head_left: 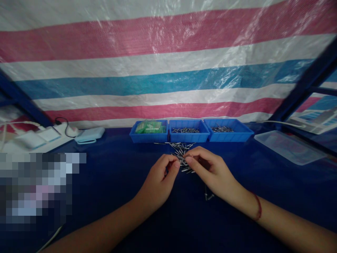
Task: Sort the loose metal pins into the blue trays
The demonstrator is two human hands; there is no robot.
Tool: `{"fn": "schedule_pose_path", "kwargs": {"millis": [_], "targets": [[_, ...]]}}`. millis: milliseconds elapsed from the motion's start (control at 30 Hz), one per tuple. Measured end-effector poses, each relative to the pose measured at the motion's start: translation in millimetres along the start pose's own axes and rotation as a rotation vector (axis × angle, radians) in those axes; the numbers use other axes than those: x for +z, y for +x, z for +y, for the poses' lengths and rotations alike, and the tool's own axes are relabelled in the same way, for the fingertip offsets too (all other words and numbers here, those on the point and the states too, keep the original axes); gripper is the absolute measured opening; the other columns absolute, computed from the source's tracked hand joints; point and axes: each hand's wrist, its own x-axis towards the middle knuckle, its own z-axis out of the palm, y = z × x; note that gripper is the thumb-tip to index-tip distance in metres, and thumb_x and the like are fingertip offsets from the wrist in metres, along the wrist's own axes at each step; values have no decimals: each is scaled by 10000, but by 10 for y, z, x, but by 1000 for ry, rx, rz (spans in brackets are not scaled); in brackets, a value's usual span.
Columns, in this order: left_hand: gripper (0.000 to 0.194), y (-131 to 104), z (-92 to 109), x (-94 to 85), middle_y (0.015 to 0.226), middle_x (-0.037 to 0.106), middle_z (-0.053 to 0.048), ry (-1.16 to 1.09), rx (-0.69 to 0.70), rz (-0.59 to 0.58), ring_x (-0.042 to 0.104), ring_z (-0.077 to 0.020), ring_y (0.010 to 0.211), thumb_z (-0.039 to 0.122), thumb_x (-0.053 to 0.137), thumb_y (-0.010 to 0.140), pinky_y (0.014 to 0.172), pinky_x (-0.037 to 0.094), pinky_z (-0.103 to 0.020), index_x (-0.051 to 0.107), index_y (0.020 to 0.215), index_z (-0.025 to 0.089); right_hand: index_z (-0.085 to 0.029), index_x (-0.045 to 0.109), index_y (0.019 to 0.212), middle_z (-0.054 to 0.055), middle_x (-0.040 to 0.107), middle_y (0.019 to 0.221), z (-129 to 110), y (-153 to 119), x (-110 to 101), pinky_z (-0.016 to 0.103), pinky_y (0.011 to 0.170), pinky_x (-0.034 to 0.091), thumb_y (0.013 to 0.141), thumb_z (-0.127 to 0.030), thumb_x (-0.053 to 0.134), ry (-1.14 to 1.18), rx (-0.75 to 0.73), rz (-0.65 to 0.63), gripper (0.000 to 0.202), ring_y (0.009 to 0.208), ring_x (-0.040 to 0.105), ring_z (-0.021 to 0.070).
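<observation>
1. Left hand [163, 175]: thumb and forefinger pinched at near edge of metal pin pile [180, 149]; whether a pin is gripped cannot be told.
2. Right hand [210, 168]: fingertips closed together over pile; any held pin is hidden.
3. Pile is spread on dark blue surface [118, 175], in front of middle blue bin [189, 137].

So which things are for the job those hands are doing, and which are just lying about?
Probably for the job:
left hand
right hand
metal pile
middle blue bin and right blue bin, holding similar bits
perhaps green packets

Seemingly just lying about:
light blue thing
white power strip
clear plastic tray or lid
</observation>
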Motion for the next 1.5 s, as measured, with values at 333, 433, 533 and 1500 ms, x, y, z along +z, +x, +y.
{"fn": "schedule_pose_path", "kwargs": {"millis": [333, 433, 533, 1500], "targets": [[200, 0, 55, -16, 885, 617, -19, -26, 21, -50, 557, -156, 802, 315, 462, 895, 702, 419, -277, 597, 980, 193, -204, 630, 875, 24, 617, 789, 6, -7, 20, 275, 584, 456, 865, -292, 518, 37, -17, -28, 143, 692, 571, 145], [210, 10, 58, -20, 870, 623, -16, -19, 35, -68, 560, -149, 779, 307, 452, 901, 703, 427, -275, 612, 972, 191, -205, 634, 889, 27, 619, 806, -1, -16, 22, 280, 605, 466, 861, -281, 525, 46, -29, -39, 136, 730, 585, 151], [214, 13, 57, -25, 857, 629, -13, -8, 27, -64, 562, -147, 754, 313, 449, 904, 682, 432, -270, 616, 971, 198, -205, 634, 882, 28, 616, 799, -15, -20, 17, 278, 591, 465, 857, -285, 535, 49, -31, -38, 130, 722, 583, 152], [90, -5, 13, 1, 804, 579, 12, -137, 35, 0, 535, -129, 700, 284, 528, 850, 655, 421, -255, 549, 890, 206, -209, 607, 840, 7, 574, 721, -72, -34, -25, 260, 537, 424, 855, -223, 516, -85, -130, -23, 93, 623, 533, 126]]}}
